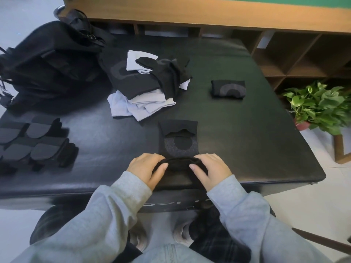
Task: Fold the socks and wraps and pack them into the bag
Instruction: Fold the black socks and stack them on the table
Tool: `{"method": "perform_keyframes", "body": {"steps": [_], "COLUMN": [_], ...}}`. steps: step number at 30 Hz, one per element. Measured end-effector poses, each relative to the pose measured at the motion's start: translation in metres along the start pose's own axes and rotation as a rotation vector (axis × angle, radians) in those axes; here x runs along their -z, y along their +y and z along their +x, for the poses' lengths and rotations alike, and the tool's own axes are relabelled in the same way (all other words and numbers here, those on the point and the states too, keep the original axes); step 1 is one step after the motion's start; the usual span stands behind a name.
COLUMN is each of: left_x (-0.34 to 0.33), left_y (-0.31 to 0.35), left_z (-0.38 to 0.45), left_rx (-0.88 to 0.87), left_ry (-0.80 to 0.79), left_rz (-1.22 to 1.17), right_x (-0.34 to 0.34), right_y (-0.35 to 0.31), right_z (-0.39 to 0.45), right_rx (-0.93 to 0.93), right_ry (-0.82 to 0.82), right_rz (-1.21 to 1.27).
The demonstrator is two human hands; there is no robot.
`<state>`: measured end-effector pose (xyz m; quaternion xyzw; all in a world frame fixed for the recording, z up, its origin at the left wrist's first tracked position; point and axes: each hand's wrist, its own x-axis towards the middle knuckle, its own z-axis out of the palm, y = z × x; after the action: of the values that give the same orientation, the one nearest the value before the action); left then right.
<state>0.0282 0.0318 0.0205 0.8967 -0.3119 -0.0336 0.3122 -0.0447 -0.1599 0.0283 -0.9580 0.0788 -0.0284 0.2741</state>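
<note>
1. A black padded table [237,130] holds everything; a black fabric backpack [49,69] sits at its far left corner, its top open toward the centre.
2. Just right of the backpack lies a loose heap of black and pale grey socks and wraps [148,86], overlapping one another.
3. At the left edge, dark grey folded pieces [36,145] lie side by side in two rows.
4. A folded black wrap with a grey arc [228,90] rests alone toward the far right, well apart from the heap.
5. Beyond the table stand wooden shelves [296,59], and a green potted plant [319,107] sits on the floor to the right.
6. The black wrap with a grey ring pattern [178,141] lies flat at the near edge, between the heap and the person.
7. The left hand [148,168] and right hand [210,168], in grey sleeves, curl their fingers over the wrap's rolled near end, each gripping one side, thumbs underneath toward the person.
</note>
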Motion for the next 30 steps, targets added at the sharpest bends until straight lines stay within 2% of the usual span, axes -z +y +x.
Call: {"method": "perform_keyframes", "body": {"steps": [3,8,12,16,19,23,27,30], "left_x": [-0.007,-0.011,-0.013,-0.012,-0.01,-0.012,-0.013,-0.012], "left_y": [-0.002,0.003,-0.001,-0.011,-0.014,-0.016,-0.015,-0.011], "left_z": [0.004,0.007,0.006,0.006,0.006,0.005,0.006,0.008], "left_rx": [0.174,0.25,0.209,0.034,-0.06,-0.062,-0.084,-0.079], "left_ry": [-0.016,0.062,0.102,0.089,0.018,-0.032,0.019,0.038], "left_rz": [-0.081,-0.125,-0.092,-0.031,0.03,0.067,0.05,0.068], "right_x": [-0.004,-0.008,-0.01,-0.014,-0.019,-0.02,-0.019,-0.019], "right_y": [-0.003,-0.007,-0.005,-0.001,0.002,0.002,0.003,0.002], "right_z": [0.003,0.003,0.001,0.001,0.003,0.002,0.003,0.0], "right_rx": [-0.05,-0.16,-0.1,-0.049,-0.057,-0.107,-0.199,-0.141], "right_ry": [0.006,0.097,0.15,0.164,0.169,0.157,0.109,0.155], "right_rz": [-0.008,0.142,0.123,0.063,0.051,0.023,0.132,0.061]}}
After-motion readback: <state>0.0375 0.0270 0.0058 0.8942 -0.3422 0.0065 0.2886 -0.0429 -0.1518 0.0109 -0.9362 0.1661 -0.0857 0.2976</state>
